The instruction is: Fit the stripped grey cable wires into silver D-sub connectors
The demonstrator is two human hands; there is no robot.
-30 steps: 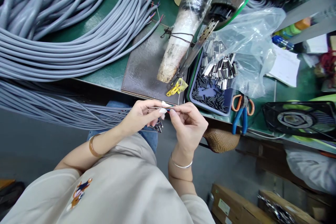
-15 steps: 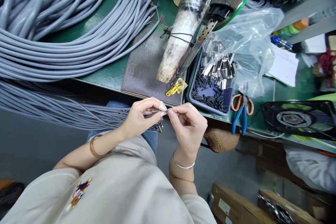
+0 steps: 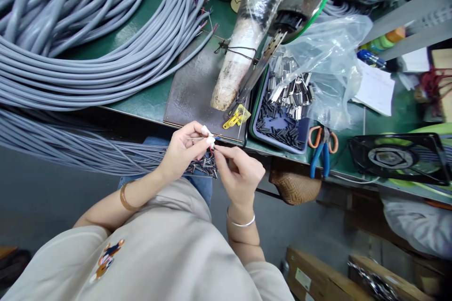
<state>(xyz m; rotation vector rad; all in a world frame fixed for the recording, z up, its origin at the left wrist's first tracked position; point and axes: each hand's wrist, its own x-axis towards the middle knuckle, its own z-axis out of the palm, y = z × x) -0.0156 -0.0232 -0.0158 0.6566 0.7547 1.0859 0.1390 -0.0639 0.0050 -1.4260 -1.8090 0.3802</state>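
The left hand (image 3: 181, 150) pinches thin coloured wires (image 3: 218, 138) at the table's near edge (image 3: 231, 142); the right thumb and forefinger nearly meet beside them, though whether the right hand (image 3: 242, 174) grips one is unclear. Rightward, a blue tray (image 3: 277, 123) holds black tubes (image 3: 290, 134) and metal connectors (image 3: 296, 98), partly covered by a clear bag (image 3: 332, 84). Since the previous frame, the right hand has shifted left.

The grey cables (image 3: 88, 150) are looking smooth and plastic-coated with a soft sheen, and the dark plate (image 3: 192, 84) is gleaming. The plastic bag (image 3: 328, 66) is looking crinkled and glossy, the metal connectors (image 3: 296, 99) are glinting, while the cloth shirt (image 3: 169, 244) and cardboard box (image 3: 296, 263) are appearing matt.
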